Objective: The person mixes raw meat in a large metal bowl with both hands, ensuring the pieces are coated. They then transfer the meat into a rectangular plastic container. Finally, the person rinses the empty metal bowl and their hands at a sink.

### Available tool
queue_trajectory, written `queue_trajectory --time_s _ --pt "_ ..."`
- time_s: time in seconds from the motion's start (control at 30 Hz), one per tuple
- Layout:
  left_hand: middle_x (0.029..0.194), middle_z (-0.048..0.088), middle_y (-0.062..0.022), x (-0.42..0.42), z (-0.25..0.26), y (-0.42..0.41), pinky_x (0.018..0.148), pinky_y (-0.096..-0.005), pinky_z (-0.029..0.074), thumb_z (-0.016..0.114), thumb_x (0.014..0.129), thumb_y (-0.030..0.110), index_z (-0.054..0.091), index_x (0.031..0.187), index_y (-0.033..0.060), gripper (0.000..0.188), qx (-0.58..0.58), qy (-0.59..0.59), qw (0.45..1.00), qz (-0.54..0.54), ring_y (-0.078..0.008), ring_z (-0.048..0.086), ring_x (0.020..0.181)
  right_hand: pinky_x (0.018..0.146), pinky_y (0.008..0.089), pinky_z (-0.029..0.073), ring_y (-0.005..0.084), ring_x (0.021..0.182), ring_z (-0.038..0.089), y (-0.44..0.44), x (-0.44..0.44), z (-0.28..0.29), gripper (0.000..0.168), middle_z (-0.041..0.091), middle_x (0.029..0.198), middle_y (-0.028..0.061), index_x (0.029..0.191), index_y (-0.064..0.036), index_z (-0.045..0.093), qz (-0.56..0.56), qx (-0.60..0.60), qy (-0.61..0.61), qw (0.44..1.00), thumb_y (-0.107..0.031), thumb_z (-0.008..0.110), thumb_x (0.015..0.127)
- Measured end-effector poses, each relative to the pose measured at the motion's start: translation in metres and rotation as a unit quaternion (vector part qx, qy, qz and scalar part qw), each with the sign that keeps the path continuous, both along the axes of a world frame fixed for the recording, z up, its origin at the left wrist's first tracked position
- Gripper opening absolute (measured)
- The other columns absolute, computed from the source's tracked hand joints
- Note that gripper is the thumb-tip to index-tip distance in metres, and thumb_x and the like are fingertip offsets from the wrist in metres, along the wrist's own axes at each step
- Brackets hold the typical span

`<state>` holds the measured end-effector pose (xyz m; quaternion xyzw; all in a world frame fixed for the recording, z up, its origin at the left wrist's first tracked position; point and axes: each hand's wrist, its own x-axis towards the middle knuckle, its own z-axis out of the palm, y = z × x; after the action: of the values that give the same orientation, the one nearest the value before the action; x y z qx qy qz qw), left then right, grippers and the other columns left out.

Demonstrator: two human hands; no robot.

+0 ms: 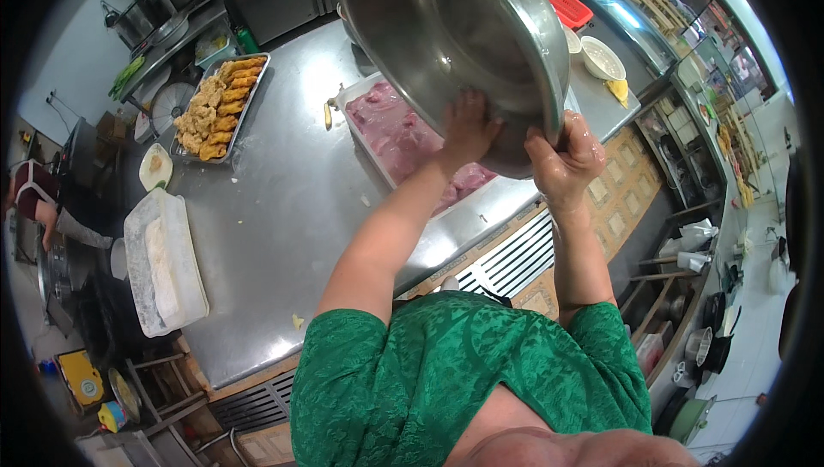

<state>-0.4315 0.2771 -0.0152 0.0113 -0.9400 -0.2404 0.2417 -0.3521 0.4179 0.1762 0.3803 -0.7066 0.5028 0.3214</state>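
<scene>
A large stainless steel basin (pixel 444 23) is tipped on its side above the table, its hollow facing me. My right hand (pixel 568 153), wet, grips its near rim at the right. Inside the basin, my left hand (pixel 473 122) lies against the lower wall with fingers apart. Below the basin, a white rectangular tub (pixel 370 161) holds pink raw meat (pixel 393 122) in wet pieces. The basin and my left forearm hide part of the tub.
On the steel table (pixel 277 209) stand a metal tray (pixel 239 138) of battered, browned food, a small dish (pixel 156 167) and a white tub (pixel 196 274) with white powder. White bowls (pixel 603 58) and a red basket (pixel 559 0) stand at far right. Another person (pixel 38 190) bends at far left.
</scene>
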Motion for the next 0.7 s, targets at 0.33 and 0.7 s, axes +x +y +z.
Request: queue_trajectory --time_s 0.33,0.7 --pt "0.151 0.007 -0.0218 0.032 0.011 -0.037 0.111 -0.0549 0.01 0.037 0.094 0.044 0.016 0.144 -0.0006 0.071 0.076 -0.221 0.903 0.362 -0.0365 0.005 0.141 0.045 0.0316 0.04 0.0219 0.045 0.048 0.023 -0.004 0.002 0.013 0.047 0.054 0.0092 0.066 -0.004 0.054 -0.08 0.043 0.047 0.995 -0.002 0.063 0.056" --pt "0.149 0.016 -0.024 -0.014 -0.023 -0.007 0.108 -0.0538 0.013 0.042 0.092 0.038 0.025 0.142 0.0034 0.063 -0.012 -0.02 0.994 -0.109 -0.0395 0.012 0.138 0.047 0.0371 0.039 0.0326 0.052 0.047 0.003 -0.006 0.001 0.021 0.044 0.06 0.0129 0.066 -0.002 0.046 0.061 -0.024 0.065 0.996 -0.003 0.062 0.053"
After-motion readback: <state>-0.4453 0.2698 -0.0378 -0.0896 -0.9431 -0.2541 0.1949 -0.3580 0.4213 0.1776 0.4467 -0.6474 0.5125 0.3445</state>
